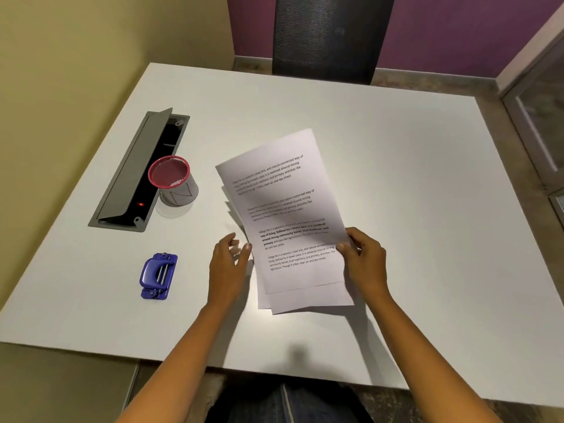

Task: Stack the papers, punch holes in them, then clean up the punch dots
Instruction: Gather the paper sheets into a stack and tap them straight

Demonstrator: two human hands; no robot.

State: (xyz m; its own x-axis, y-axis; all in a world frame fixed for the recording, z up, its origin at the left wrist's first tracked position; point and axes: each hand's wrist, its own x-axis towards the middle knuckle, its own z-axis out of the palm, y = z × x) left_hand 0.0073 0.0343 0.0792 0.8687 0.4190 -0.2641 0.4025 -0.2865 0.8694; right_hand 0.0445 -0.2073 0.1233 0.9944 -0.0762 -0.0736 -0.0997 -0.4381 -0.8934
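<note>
The papers (290,215) at mid-frame are not yet squared. The right hand (363,254) pinches them and the left hand (229,261) is open beside them. Punching and cleaning are still left.

white papers (287,215) printed with black text, some lines bold; blue hole punch (158,275) with silver rods; red mesh cup (169,175) above a grey base; white table (396,178); purple wall (457,29).

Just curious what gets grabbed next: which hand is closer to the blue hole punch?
Left. The left hand is just right of the hole punch, at the papers' left edge; the right hand pinches their right edge, farther away.
</note>
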